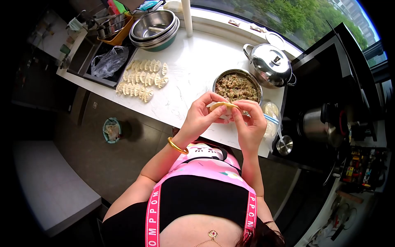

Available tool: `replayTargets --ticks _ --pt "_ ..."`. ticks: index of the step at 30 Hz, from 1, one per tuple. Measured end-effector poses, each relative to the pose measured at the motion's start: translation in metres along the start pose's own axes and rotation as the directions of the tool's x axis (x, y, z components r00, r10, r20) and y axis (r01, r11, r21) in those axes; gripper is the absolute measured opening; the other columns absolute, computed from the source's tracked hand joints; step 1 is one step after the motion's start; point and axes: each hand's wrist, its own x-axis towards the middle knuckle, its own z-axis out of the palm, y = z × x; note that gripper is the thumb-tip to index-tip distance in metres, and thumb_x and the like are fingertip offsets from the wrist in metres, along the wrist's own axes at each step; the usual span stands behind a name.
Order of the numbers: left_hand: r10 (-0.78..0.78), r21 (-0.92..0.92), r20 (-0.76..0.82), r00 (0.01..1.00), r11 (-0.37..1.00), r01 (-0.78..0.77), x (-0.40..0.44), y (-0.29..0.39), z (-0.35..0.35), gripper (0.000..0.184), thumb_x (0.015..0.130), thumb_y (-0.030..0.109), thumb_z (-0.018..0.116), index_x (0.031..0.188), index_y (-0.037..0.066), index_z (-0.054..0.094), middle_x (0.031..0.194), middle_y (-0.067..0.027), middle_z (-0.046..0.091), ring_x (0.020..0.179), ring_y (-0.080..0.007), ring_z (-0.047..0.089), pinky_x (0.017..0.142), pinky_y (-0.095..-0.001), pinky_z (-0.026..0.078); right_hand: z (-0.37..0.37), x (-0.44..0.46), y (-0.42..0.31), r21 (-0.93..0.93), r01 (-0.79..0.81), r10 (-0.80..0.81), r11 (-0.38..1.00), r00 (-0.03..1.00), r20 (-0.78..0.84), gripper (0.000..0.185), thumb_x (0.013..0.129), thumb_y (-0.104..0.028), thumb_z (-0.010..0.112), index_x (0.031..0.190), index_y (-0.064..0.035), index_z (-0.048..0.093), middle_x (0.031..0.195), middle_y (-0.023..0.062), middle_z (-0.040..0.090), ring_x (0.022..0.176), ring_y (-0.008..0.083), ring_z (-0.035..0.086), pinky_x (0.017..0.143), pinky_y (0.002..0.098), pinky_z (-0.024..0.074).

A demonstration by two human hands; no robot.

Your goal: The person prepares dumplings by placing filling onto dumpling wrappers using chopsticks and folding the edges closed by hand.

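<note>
A half-folded dumpling (222, 106) is pinched between both my hands, held up over the counter's front edge. My left hand (202, 113), with a gold bangle on the wrist, grips its left end with thumb and fingers. The fingers of my right hand (249, 118) close on its right end. Blue sticks (270, 118) poke out to the right from behind my right hand; whether that hand holds them is hidden. Just beyond my hands sits a steel bowl of minced filling (237, 85). At right, partly covered by the sticks, lies a plastic bag with pale round wrappers (270, 129).
Several finished dumplings (142, 78) lie in rows on the white counter (187, 66). Behind them are stacked steel bowls (155, 29); a sink (108, 61) with a plastic bag is at left. A lidded pot (270, 64) stands near the black stove (317, 82). A bin (112, 130) is on the floor.
</note>
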Motion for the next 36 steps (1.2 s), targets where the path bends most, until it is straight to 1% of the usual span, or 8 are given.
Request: replayTargets --ticks 4,6,12,20,25,32,34,36 --pt "0.047 0.131 -0.013 0.999 0.99 -0.044 -0.002 0.0 0.0 0.018 0.092 0.008 0.059 0.108 0.0 0.057 0.106 -0.0083 0.059 0.091 -0.0152 0.064 0.071 -0.0277 0.059 0.001 -0.002 0.002 -0.044 0.009 -0.011 0.999 1.0 -0.026 0.01 0.081 0.002 0.068 0.091 0.0013 0.066 0.093 0.0102 0.062 0.082 0.0156 0.064 0.063 0.0242 0.0555" --pt "0.229 0.444 -0.032 0.973 0.875 -0.191 -0.004 0.005 0.003 0.013 0.09 0.006 0.06 0.101 -0.001 0.063 0.102 -0.0078 0.058 0.087 -0.0151 0.064 0.065 -0.0254 0.06 0.003 -0.001 0.002 -0.062 0.054 -0.056 0.997 0.998 -0.042 0.01 0.08 0.002 0.068 0.09 0.0012 0.066 0.091 0.0098 0.062 0.081 0.0155 0.064 0.063 0.0242 0.0549" --pt "0.358 0.57 -0.021 0.933 0.771 -0.283 -0.009 0.009 0.004 0.012 0.087 0.004 0.063 0.098 0.0 0.068 0.099 -0.0078 0.058 0.08 -0.0138 0.065 0.06 -0.0235 0.06 0.005 -0.002 0.005 -0.106 0.121 -0.125 0.987 0.992 -0.033 0.009 0.079 0.002 0.069 0.088 0.0012 0.066 0.086 0.0087 0.062 0.075 0.0151 0.061 0.063 0.0253 0.0504" --pt "0.376 0.619 -0.091 0.922 0.746 -0.244 -0.012 0.01 0.007 0.006 0.084 0.002 0.066 0.089 -0.002 0.065 0.089 -0.0082 0.064 0.081 -0.0132 0.067 0.057 -0.0226 0.058 0.012 -0.005 0.001 -0.141 0.124 -0.136 0.982 0.987 -0.082 0.01 0.077 0.002 0.071 0.084 0.0004 0.065 0.084 0.0084 0.06 0.073 0.0159 0.059 0.062 0.0252 0.0474" --pt "0.402 0.654 -0.085 0.912 0.713 -0.253 -0.01 0.012 0.007 0.008 0.083 0.0 0.066 0.09 -0.001 0.065 0.088 -0.0078 0.064 0.081 -0.0126 0.067 0.056 -0.0217 0.057 0.013 -0.008 0.003 -0.291 0.299 -0.325 0.909 0.945 -0.043 0.014 0.072 0.0 0.073 0.082 -0.0028 0.065 0.085 0.0075 0.06 0.081 0.0219 0.057 0.069 0.0312 0.0455" --pt "0.451 0.666 0.044 0.891 0.652 -0.363 -0.009 0.014 0.006 0.01 0.082 -0.006 0.063 0.091 -0.001 0.065 0.094 -0.0093 0.063 0.082 -0.0143 0.066 0.062 -0.0224 0.059 0.006 -0.001 0.005 -0.276 0.29 -0.305 0.916 0.952 -0.009 0.016 0.071 -0.005 0.076 0.083 -0.0056 0.066 0.086 0.0059 0.06 0.082 0.0218 0.057 0.071 0.0317 0.0428" --pt "0.444 0.665 0.06 0.894 0.65 -0.368 -0.01 0.014 0.006 0.011 0.082 -0.007 0.063 0.091 -0.001 0.065 0.095 -0.0098 0.063 0.082 -0.0148 0.066 0.063 -0.0227 0.059 0.006 0.0 0.002 -0.156 0.147 -0.15 0.977 0.989 -0.01 0.016 0.072 -0.005 0.076 0.084 -0.0054 0.066 0.086 0.0063 0.06 0.083 0.0204 0.057 0.072 0.0316 0.0431" --pt "0.439 0.661 0.081 0.895 0.649 -0.378 -0.009 0.015 0.006 0.01 0.083 -0.006 0.062 0.092 -0.002 0.064 0.095 -0.0097 0.063 0.084 -0.0154 0.067 0.064 -0.0237 0.06 0.007 -0.001 0.002 -0.154 0.16 -0.163 0.975 0.987 -0.011 0.015 0.072 -0.004 0.075 0.084 -0.0052 0.066 0.086 0.0066 0.061 0.083 0.0196 0.058 0.072 0.0313 0.0433"
